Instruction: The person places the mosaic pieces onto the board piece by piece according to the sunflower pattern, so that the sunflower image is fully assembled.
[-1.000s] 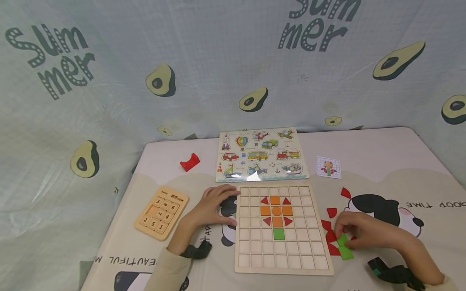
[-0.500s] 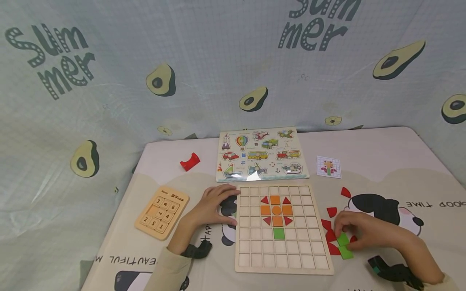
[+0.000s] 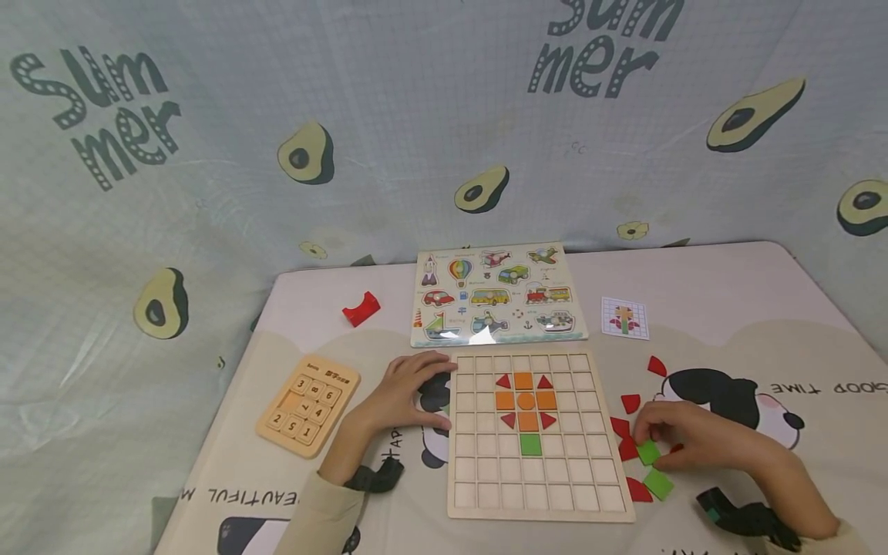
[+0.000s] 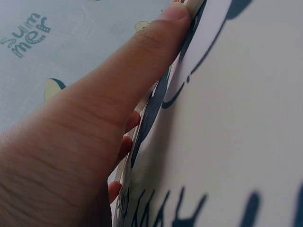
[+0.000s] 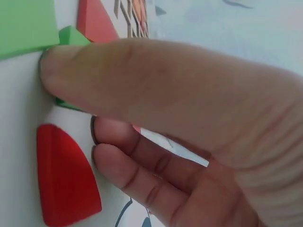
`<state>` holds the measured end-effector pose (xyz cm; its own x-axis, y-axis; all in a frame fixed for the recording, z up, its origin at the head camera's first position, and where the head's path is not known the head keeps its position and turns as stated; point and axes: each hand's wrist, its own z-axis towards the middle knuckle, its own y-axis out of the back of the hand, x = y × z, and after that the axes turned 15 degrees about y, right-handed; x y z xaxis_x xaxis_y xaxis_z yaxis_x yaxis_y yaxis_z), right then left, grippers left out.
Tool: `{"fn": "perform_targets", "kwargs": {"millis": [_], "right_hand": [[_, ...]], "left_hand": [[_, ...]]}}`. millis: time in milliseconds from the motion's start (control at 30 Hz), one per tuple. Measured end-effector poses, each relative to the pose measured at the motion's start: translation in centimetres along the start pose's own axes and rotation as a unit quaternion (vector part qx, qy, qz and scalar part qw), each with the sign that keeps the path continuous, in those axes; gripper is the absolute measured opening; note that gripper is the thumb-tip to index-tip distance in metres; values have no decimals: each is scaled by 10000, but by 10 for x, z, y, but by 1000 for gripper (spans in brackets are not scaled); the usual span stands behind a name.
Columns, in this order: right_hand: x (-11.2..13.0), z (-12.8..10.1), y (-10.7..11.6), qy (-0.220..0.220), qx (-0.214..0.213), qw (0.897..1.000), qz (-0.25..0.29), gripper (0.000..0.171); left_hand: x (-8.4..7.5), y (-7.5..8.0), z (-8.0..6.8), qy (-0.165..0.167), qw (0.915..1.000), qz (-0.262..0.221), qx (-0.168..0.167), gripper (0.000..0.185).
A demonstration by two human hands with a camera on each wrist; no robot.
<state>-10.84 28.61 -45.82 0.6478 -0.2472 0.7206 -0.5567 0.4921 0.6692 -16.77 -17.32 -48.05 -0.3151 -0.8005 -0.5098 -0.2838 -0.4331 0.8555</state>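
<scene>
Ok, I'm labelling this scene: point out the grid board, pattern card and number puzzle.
Grid board (image 3: 553, 445), head view: bare cell near middle.
Pattern card (image 3: 625, 318), head view: printed middle.
Number puzzle (image 3: 304, 407), head view: centre tile.

The grid board (image 3: 487, 448) lies before me, the vehicle puzzle (image 3: 499, 296) behind it, the card (image 3: 625, 318) right of that. My left hand (image 3: 407, 391) touches the board's left edge, the number puzzle (image 3: 308, 406) farther left. Right of the board, loose pieces (image 3: 630, 403) lie near my right hand (image 3: 697, 438), one tile (image 3: 648, 453) apparently between its fingertips.
</scene>
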Motion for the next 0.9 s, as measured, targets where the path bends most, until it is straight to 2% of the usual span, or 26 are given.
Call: {"fn": "perform_targets", "kwargs": {"millis": [233,567,833,900], "right_hand": [[1,3,-2,-46,-83,9998,-177,30],[4,1,-2,55,-214,9997,-107,31],[5,9,-6,471,-285,9984,-120,31],[7,13,-8,461,-220,9987,-83,31]], "left_hand": [[0,0,-1,-16,10000,27,-31,85],[0,0,-3,-10,10000,14,-25,84],[-2,1,-3,-118,9999,-46,-94,84],[-2,1,-3,-119,9999,-28,-95,84]]}}
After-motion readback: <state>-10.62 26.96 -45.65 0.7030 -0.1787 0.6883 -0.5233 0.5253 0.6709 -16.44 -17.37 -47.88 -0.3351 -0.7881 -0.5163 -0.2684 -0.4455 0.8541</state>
